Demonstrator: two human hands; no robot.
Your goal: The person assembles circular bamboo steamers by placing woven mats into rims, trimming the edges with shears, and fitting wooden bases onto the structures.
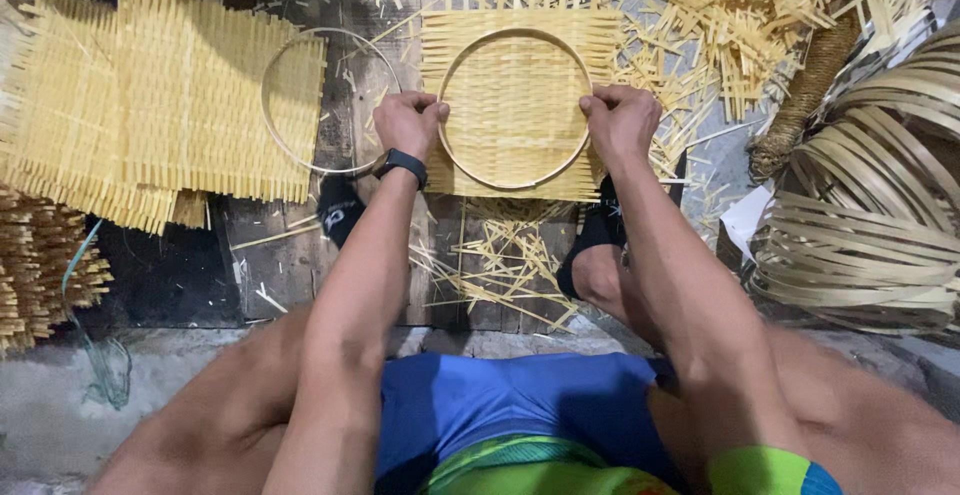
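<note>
Centrally, a square woven bamboo mat [515,170] is lying flat on the dark wooden floor boards [290,255], with a thin bamboo hoop [515,40] resting on top of it so that the ring sits inside the mat's edges. Both hands are gripping this hoop at opposite sides: the left hand [408,123], wearing a black wristband [400,165], is closing its fingers over the hoop's left edge, and the right hand [620,120] is closing over the right edge, knuckles facing up. Each hand is pressing down where hoop and mat are meeting. The person is squatting, and two feet in dark sandals are showing just below the mat, one on either side.

To the left, a second, empty hoop [272,125] is lying partly on the boards and partly over a stack of similar woven mats [150,105], just beside the left hand. Loose bamboo offcuts [740,15] are scattering across the floor behind and to the right of the mat, and more are lying between the feet. At far right, a bundle of coiled bamboo strips [870,215] is sitting well apart from the hands.
</note>
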